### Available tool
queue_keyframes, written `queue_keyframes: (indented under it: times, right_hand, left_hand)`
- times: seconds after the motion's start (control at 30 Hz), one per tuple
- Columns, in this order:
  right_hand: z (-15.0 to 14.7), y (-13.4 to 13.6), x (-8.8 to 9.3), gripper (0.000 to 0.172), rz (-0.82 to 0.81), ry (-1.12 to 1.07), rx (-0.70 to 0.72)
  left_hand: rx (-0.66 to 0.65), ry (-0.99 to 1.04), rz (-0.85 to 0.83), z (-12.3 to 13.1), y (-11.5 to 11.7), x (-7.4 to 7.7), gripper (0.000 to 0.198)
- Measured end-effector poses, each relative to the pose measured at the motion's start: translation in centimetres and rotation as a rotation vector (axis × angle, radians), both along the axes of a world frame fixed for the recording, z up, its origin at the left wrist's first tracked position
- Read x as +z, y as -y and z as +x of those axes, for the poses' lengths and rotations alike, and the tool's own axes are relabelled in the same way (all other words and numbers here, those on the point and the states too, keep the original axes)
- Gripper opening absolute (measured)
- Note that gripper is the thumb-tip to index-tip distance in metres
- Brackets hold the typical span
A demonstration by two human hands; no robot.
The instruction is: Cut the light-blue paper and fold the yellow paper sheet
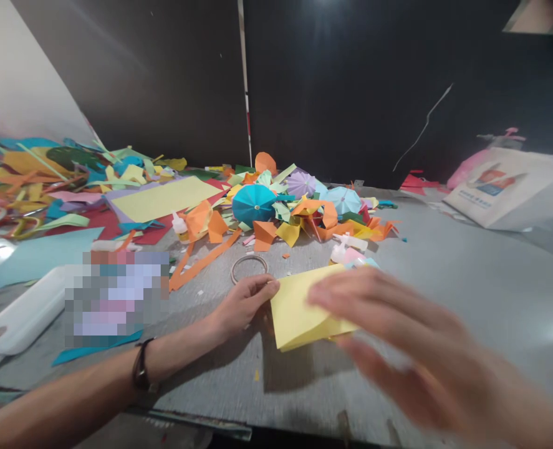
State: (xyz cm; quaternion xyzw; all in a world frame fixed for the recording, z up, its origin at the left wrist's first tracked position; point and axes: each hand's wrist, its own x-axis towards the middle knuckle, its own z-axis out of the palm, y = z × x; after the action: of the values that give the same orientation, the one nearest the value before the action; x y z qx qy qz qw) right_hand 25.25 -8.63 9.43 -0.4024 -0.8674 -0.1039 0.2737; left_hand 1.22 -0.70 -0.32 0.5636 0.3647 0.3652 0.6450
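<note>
Right grip (411,337) | yellow paper (297,305) partly behind | upper-left corner in left grip (242,304)

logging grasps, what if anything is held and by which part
The left grip holds folded yellow paper near its upper left corner; right grip blurred, hold unclear.

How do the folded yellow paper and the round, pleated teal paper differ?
The folded yellow paper has straight edges; the round, pleated teal paper has folds radiating from its centre. The yellow one is held by the left hand, while the teal one rests among paper scraps. Both are coloured paper.
</note>
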Motion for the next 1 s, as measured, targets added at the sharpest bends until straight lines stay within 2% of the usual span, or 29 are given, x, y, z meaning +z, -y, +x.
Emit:
queue_keyframes:
  times: [0.07, 0.13, 0.2, 0.33, 0.43, 0.5, 0.6, 0.7, 0.83, 1.0]
  right_hand:
    - [1.4, -2.8, -0.3, 0.035, -0.023, -0.015, 0.035]
    - [2.5, -4.8, -1.6, 0.038, -0.065, -0.062, 0.008]
    - [3.3, -5.8, -3.2, 0.038, -0.17, -0.125, -0.017]
    - [3.5, -6.0, -5.2, 0.023, -0.316, -0.268, -0.036]
    - [2.9, -5.5, -5.7, 0.011, -0.294, -0.397, -0.061]
    - [2.5, -5.1, -6.0, 0.003, -0.223, -0.447, -0.06]
    - [1.8, -4.3, -6.7, 0.008, -0.066, -0.442, 0.034]
    - [1.2, -3.1, -7.6, 0.022, 0.026, -0.328, 0.172]
    - [0.3, -2.0, -8.2, 0.042, 0.008, -0.087, 0.284]
    - [-0.3, -2.0, -8.5, 0.058, -0.015, -0.037, 0.253]
  left_hand:
    - [-0.034, -0.002, -0.011, 0.0, 0.0, -0.1, 0.054]
    - [-0.093, -0.012, -0.044, -0.1, 0.0, 0.0, 0.056]
    - [-0.098, -0.018, -0.029, -0.1, 0.1, 0.2, 0.056]
    - [-0.055, -0.031, 0.04, -0.2, 0.2, 0.6, 0.053]
    - [-0.083, -0.04, 0.004, -0.3, 0.2, 0.7, 0.054]
    - [-0.115, -0.033, -0.053, -0.2, 0.3, 0.7, 0.055]
    - [-0.111, 0.004, -0.121, -0.2, 0.4, 0.7, 0.055]
    - [-0.052, 0.087, -0.174, -0.1, 0.2, 0.8, 0.049]
    - [-0.006, 0.212, -0.271, -0.4, -0.3, 0.9, 0.037]
    - [0.008, 0.285, -0.306, -0.5, -0.4, 1.1, 0.033]
